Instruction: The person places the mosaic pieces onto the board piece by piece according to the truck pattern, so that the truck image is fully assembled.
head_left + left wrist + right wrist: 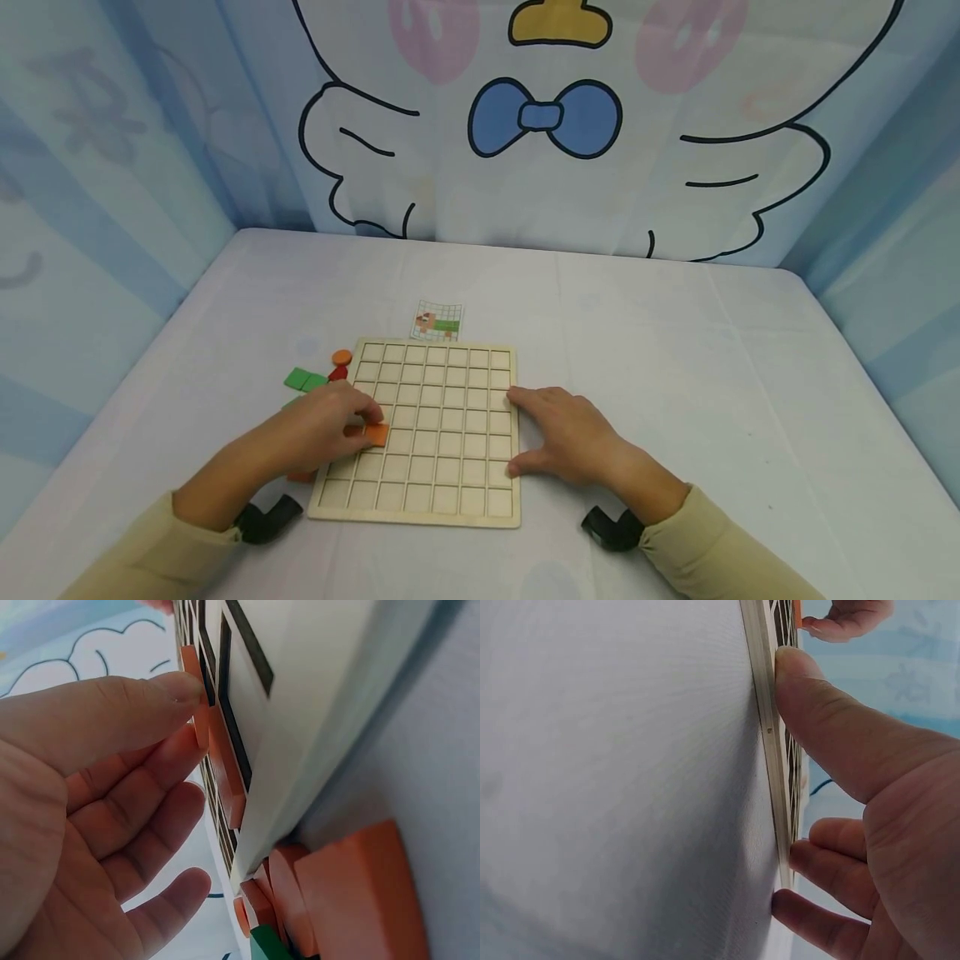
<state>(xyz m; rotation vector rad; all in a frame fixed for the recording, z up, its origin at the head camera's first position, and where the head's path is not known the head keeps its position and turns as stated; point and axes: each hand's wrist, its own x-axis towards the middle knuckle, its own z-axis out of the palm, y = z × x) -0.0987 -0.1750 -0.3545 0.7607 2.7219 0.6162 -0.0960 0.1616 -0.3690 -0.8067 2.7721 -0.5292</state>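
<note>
A wooden grid board (453, 472) lies flat on the table. Over its left side, my left hand (322, 425) pinches an orange square tile (377, 435) between thumb and fingers. The left wrist view shows that held tile (191, 667) tilted against the board, beside a second orange tile (226, 769) lying in the grid. My right hand (573, 437) touches the board's right edge with spread thumb and fingers, as the right wrist view also shows along the board's side (769, 731).
Left of the board lie green tiles (298, 379), an orange round piece (342, 357) and a red piece (338, 372), some more partly hidden by the left hand. A small printed pattern card (437, 321) lies behind the board. A patterned curtain (547, 192) hangs past the table's far edge.
</note>
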